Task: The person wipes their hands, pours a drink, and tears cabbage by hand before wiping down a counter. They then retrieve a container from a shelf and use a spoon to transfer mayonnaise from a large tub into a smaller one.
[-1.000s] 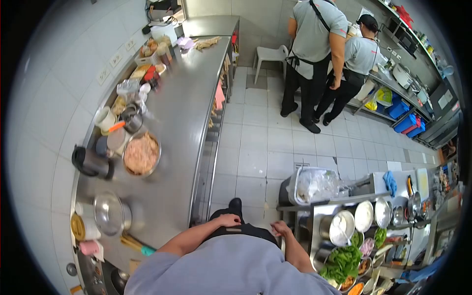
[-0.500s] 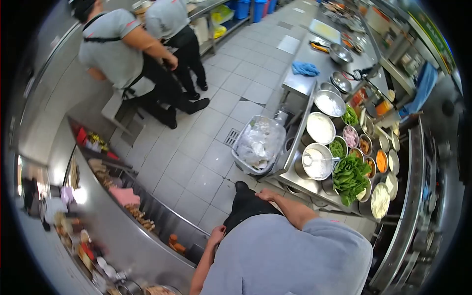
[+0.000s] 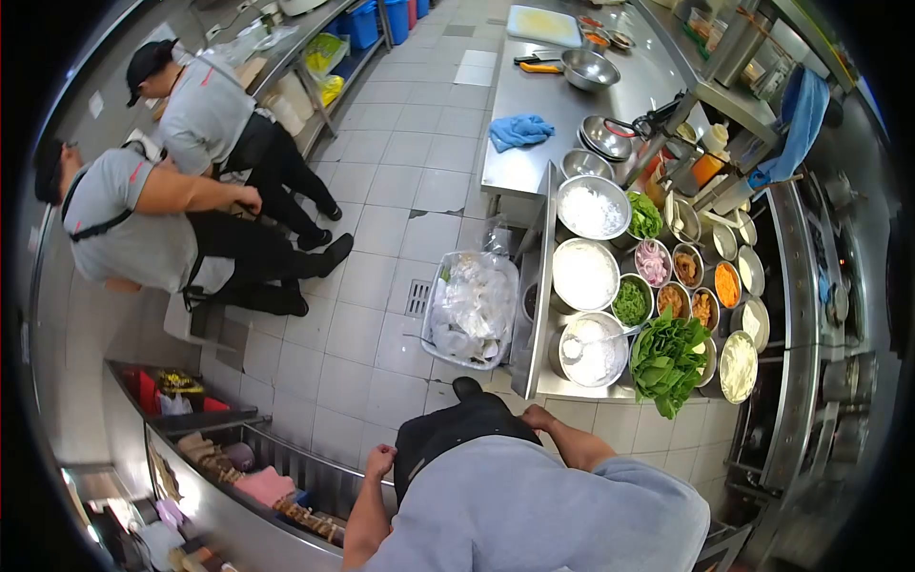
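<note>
My left fingers (image 3: 379, 461) are curled in loosely beside my dark apron (image 3: 440, 440), out to the left of my waist. My right fingers (image 3: 536, 418) bend in near my right hip — from this angle I cannot tell whether their tips meet or whether they pinch anything.

The nearest pot (image 3: 593, 370) lies ahead and a little to the right of my right fingers, apart from them, at the near corner of the steel desk (image 3: 540, 355). It has white contents, and a ladle (image 3: 576, 349) rests in it with its handle leaning right, towards the leafy greens (image 3: 668, 362). Those greens spill over the desk's near edge, farther to my right. Both are well apart from my left fingers.

Beyond the pot, two more round vessels of white contents (image 3: 585, 275) (image 3: 594, 207) stand in a row. Beside them are smaller containers, with sliced pink onion (image 3: 652, 262), chopped greens (image 3: 630, 301) and something orange (image 3: 727, 284).

A lined bin (image 3: 470, 310) sits on the tiled floor (image 3: 355, 316) left of the desk — ahead of me, between my two hands' lines. Farther left, two people (image 3: 133, 214) (image 3: 210, 112) in grey shirts stand close together.
</note>
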A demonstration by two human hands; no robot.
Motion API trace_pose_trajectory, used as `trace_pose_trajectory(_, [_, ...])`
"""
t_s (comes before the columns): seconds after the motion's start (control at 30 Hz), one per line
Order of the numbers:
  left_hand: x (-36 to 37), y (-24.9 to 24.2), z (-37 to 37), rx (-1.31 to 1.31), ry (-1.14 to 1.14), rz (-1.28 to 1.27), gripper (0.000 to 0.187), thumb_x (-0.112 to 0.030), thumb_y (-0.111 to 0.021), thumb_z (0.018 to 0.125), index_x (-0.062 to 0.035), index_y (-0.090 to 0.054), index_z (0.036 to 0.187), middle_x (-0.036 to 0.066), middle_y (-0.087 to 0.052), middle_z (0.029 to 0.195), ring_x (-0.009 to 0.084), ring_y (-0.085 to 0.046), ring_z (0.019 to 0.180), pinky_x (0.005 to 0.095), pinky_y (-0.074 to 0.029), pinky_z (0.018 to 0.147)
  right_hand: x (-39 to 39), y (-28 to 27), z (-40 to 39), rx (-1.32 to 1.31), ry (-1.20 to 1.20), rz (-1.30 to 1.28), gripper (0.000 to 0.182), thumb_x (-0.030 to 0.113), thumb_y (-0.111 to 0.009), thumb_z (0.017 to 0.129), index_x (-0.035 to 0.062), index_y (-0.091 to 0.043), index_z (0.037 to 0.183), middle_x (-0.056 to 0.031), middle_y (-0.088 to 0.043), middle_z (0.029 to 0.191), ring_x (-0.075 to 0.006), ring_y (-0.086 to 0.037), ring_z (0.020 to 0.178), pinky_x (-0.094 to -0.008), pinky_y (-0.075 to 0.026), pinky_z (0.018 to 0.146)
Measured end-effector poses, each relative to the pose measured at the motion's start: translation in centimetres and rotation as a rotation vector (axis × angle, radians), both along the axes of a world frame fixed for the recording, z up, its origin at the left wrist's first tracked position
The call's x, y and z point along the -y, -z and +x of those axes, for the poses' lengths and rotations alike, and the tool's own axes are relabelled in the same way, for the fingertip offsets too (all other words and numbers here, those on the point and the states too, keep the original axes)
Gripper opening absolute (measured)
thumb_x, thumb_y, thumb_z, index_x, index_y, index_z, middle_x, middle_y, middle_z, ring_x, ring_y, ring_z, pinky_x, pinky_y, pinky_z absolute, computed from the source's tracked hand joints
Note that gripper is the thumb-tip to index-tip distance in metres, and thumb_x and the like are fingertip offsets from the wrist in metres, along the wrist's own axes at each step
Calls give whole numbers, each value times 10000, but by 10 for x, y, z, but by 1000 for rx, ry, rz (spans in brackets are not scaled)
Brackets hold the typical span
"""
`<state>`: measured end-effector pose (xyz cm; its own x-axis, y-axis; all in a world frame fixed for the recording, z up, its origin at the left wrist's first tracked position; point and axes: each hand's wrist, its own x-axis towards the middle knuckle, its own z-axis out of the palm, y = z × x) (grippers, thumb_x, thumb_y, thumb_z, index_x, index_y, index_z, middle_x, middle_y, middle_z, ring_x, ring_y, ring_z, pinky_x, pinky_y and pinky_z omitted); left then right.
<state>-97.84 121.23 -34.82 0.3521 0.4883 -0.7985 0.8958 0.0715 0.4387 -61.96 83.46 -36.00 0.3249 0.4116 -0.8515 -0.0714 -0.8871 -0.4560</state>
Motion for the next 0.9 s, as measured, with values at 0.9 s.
trace_pose_trajectory(0.9, [-439, -14, 284, 75, 465, -61, 193, -195, -805, 812, -32, -737, 890, 50, -701, 741, 184, -639, 689, 372, -534, 666, -386, 55, 62, 316, 255, 195, 347, 318, -644, 890, -7, -743, 963, -252, -724, 874, -384, -720, 831, -476, -544, 764])
